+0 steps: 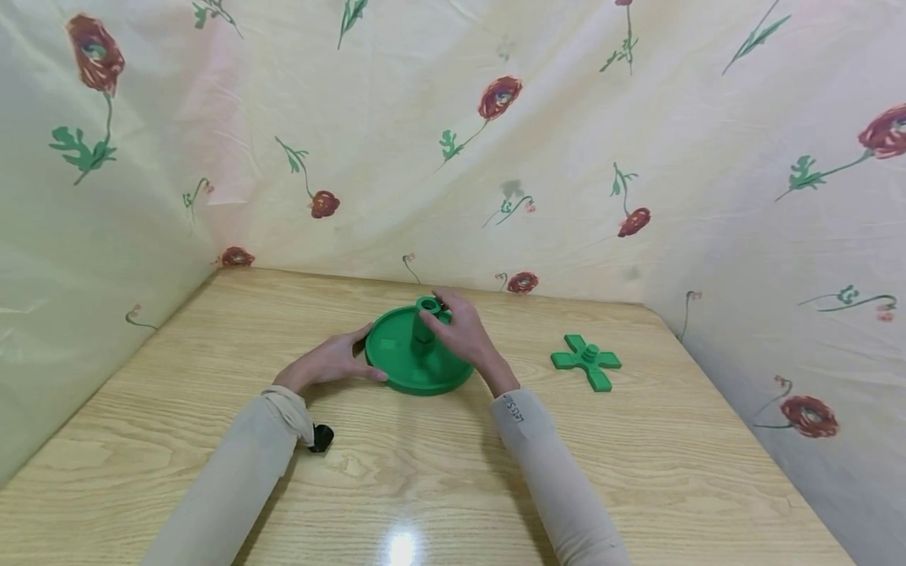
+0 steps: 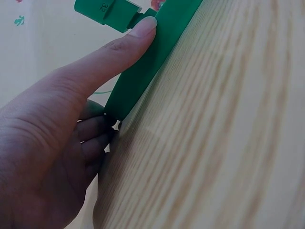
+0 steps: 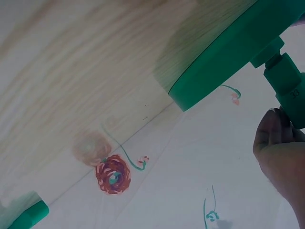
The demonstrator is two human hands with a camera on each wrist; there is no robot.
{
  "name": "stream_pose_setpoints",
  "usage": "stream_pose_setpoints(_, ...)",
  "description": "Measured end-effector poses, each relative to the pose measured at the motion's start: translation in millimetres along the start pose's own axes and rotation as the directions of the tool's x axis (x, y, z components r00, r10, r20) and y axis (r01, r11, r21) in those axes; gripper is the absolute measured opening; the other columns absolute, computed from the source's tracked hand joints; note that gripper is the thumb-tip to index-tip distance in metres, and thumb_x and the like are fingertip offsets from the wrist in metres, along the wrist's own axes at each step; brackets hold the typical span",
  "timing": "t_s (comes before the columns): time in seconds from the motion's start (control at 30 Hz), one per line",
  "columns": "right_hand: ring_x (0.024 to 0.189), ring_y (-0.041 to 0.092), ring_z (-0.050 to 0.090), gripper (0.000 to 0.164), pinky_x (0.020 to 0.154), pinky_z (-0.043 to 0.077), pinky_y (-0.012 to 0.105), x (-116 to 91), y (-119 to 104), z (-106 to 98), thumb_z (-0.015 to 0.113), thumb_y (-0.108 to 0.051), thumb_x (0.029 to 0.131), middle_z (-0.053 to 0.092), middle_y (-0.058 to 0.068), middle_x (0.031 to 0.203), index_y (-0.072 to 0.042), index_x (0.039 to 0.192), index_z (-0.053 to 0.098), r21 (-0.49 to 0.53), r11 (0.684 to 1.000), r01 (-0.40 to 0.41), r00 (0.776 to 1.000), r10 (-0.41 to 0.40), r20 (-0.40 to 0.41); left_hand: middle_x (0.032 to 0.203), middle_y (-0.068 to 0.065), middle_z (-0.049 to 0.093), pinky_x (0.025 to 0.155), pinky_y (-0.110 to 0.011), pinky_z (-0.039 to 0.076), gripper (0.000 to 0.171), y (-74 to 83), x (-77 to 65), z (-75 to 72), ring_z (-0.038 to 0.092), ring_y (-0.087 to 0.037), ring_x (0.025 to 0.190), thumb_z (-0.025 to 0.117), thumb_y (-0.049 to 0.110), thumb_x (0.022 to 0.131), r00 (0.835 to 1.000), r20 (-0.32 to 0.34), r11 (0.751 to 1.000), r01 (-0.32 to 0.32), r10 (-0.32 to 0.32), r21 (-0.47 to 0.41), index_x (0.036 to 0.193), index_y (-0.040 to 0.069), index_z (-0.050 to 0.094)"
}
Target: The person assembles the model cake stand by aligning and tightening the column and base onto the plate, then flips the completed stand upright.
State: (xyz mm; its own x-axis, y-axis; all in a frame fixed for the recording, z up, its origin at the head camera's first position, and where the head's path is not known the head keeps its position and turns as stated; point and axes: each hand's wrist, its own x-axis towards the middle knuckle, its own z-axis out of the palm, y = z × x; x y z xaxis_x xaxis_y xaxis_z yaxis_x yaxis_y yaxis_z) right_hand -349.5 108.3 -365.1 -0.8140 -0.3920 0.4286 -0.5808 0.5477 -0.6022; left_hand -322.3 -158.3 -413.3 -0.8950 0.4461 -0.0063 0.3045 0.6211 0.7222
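A round green dish-like base (image 1: 396, 363) lies on the table, with a raised rim. From its middle rises an upright green post (image 1: 423, 328) with a hollow top. My left hand (image 1: 336, 362) holds the base by its left edge; the thumb lies against the outer side of the rim (image 2: 143, 62) and the fingers go round behind. With its fingers round the upper part of the post, my right hand (image 1: 463, 332) grips it from the right. Numbers are marked on the post (image 3: 290, 90). The right fingertips are partly hidden in the head view.
To the right on the wooden table (image 1: 679, 440) lies a green cross-shaped piece (image 1: 589, 358) with a threaded-looking stub on top. A small black object (image 1: 322, 438) sits at the left cuff. Flowered cloth (image 1: 396, 118) hangs behind and at both sides.
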Motion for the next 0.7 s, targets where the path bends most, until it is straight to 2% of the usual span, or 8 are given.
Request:
stream_pose_setpoints(0.27, 0.117, 0.035, 0.06, 0.056, 0.099, 0.051, 0.048, 0.4, -2.1, 2.9, 0.07, -0.028, 0.102, 0.06, 0.021, 0.131, 0.005, 0.144, 0.054, 0.0, 0.998, -0.06, 0.998, 0.06, 0.005, 0.165, -0.025, 0.027, 0.117, -0.057, 0.031, 0.119, -0.4, 0.1, -0.4, 0.029, -0.04, 0.15, 0.082, 0.056, 0.084, 1.0, 0.002, 1.0, -0.009, 0.009, 0.004, 0.165, 0.001, 0.014)
stream_pose_setpoints(0.57, 0.115, 0.034, 0.06, 0.044, 0.097, 0.052, 0.047, -0.1, 0.6, 1.9, 0.066, -0.015, 0.103, 0.06, 0.022, 0.13, 0.007, 0.14, 0.057, 0.005, 0.999, 0.042, 0.999, -0.042, -0.009, 0.165, -0.024, 0.026, 0.117, -0.056, 0.031, 0.119, 0.0, -0.5, -0.4, 0.029, -0.04, 0.15, 0.082, 0.056, 0.084, 1.0, 0.004, 1.0, -0.012, 0.012, 0.002, 0.165, 0.001, 0.014)
stream_pose_setpoints(0.7, 0.114, 0.033, 0.06, 0.046, 0.097, 0.052, 0.045, 0.0, -0.9, 1.9, 0.068, -0.02, 0.103, 0.06, 0.021, 0.128, 0.005, 0.14, 0.057, 0.0, 1.0, -0.002, 1.0, 0.002, -0.008, 0.165, -0.024, 0.026, 0.117, -0.056, 0.031, 0.119, 0.1, -0.6, -0.4, 0.029, -0.04, 0.15, 0.082, 0.057, 0.084, 1.0, 0.004, 1.0, -0.013, 0.013, 0.004, 0.165, 0.001, 0.014)
